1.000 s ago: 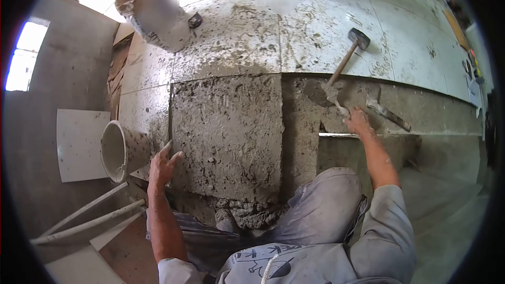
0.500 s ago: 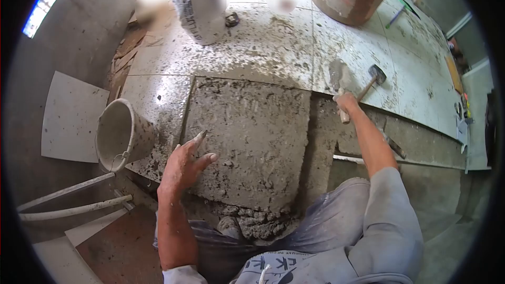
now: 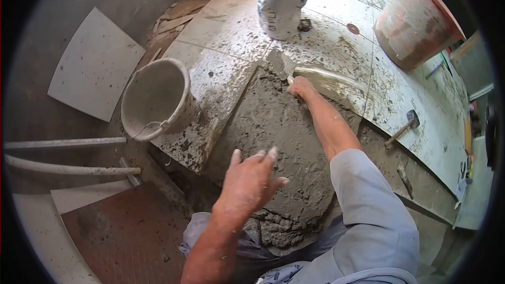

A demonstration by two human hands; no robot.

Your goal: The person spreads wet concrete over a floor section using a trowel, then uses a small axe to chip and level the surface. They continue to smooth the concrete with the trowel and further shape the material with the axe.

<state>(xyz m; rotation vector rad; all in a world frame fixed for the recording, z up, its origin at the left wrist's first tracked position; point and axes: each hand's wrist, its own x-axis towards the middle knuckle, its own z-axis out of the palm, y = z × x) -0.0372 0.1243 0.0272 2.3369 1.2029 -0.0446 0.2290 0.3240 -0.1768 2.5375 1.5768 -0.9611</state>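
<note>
In the head view a bed of wet grey mortar (image 3: 286, 131) fills a square gap in the tiled floor before me. My right hand (image 3: 302, 88) is closed around the handle of a mortar-smeared trowel (image 3: 281, 64). The trowel's blade lies at the far corner of the bed, by the edge of the white floor tiles (image 3: 226, 66). My left hand (image 3: 251, 179) hovers over the near part of the mortar, fingers spread, with nothing in it. Rougher, clumped mortar (image 3: 286, 229) lies close to my legs.
A whitish bucket (image 3: 184, 102) stands at the left, near a leaning tile (image 3: 94, 66). A bag (image 3: 281, 8) and a large reddish tub (image 3: 415, 21) stand at the back. A hammer (image 3: 412, 120) lies on tiles at the right. Brown tile (image 3: 123, 231) lies at lower left.
The view has turned left. My right hand has carried the trowel from the right-hand tiles to the mortar's far corner. A wiped streak now shows on the tiles along the far edge.
</note>
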